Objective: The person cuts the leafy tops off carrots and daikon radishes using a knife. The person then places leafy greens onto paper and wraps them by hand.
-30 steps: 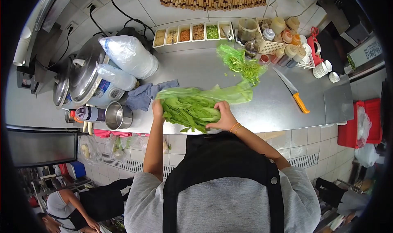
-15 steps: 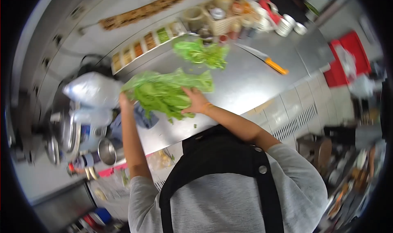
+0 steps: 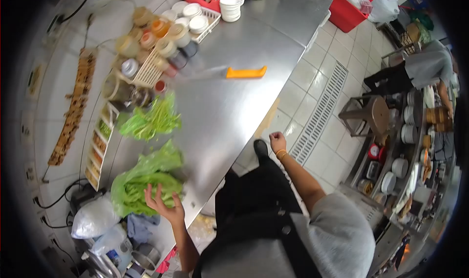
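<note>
My left hand [image 3: 166,205], fingers spread, is at the near edge of a clear green-tinted plastic bag [image 3: 163,163] of leafy lettuce [image 3: 134,195] on the steel counter. It grips nothing, and I cannot tell whether the fingertips touch the leaves. Past the counter's edge, my right hand [image 3: 277,141] hangs over the floor with its fingers curled in and nothing showing in them. A second heap of green leaves and stems [image 3: 156,118] lies farther along the counter. Beyond that is a knife with an orange handle [image 3: 246,72], its blade blurred.
Sauce bottles [image 3: 168,48] and white bowls [image 3: 229,9] stand along the back. A divided topping tray [image 3: 101,141] lines the wall. Near my left hand are a stuffed plastic bag [image 3: 95,217] and blue cloth [image 3: 141,226]. A stool [image 3: 373,117] and another person [image 3: 425,65] are on the right.
My view has turned to the right. Both hands have come off the lettuce bag: the left has opened beside it, and the right has swung out past the counter edge, curled.
</note>
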### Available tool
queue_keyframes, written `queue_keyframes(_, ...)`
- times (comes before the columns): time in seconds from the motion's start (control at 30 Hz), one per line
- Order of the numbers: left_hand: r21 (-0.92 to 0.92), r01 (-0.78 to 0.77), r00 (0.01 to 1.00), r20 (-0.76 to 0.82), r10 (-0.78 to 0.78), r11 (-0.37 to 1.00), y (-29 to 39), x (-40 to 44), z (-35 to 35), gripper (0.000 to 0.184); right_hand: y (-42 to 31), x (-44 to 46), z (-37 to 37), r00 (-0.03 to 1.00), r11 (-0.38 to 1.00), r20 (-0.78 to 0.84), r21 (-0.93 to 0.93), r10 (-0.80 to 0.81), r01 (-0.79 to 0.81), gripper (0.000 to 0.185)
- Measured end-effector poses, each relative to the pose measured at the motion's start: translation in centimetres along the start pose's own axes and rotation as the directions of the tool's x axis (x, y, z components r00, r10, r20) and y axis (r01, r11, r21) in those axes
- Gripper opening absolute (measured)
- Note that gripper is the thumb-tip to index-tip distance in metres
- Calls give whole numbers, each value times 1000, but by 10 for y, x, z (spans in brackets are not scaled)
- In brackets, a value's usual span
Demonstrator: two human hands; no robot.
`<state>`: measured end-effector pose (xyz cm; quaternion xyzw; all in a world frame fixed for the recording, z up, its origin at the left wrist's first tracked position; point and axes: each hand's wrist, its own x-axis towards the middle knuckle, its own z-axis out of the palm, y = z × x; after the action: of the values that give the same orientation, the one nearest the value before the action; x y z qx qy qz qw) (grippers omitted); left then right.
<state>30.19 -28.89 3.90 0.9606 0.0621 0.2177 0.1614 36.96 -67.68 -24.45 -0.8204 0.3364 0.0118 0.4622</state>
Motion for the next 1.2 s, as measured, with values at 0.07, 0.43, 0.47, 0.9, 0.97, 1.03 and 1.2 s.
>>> queue_keyframes(0.07, -20, -47, 997, 52, 48, 999, 43, 33, 37, 42, 76, 74, 34, 926, 923, 14, 79, 377, -377, 40)
queue_keyframes(0.43, -264, -452, 771, 365, 522, 852, 223, 207, 246, 57, 113, 199, 98, 765, 636, 252, 437, 592, -636, 70)
queue_keyframes(0.47, -248, -463, 743, 415, 525, 851, 226, 205, 260, 56, 122, 199, 102, 805, 742, 109, 332, 583, -582, 63)
queue_keyframes(0.9, -210, -405, 620, 653, 435, 890, 161, 88, 183, 47, 41, 158, 32, 990, 979, -23, 155, 136, -131, 22)
queue_keyframes(0.97, -197, -374, 620, 673, 402, 906, 147, 75, 168, 48, -4, 145, -14, 988, 975, -102, 179, -116, 133, 16)
queue_keyframes(1.03, -146, -386, 577, 732, 362, 911, 139, 67, 155, 48, -44, 135, -63, 979, 960, -64, 195, -192, 201, 10)
queue_keyframes(1.2, -40, -393, 672, 669, 317, 919, 112, 56, 143, 49, -92, 137, -196, 921, 921, 1, 18, -389, 389, 22)
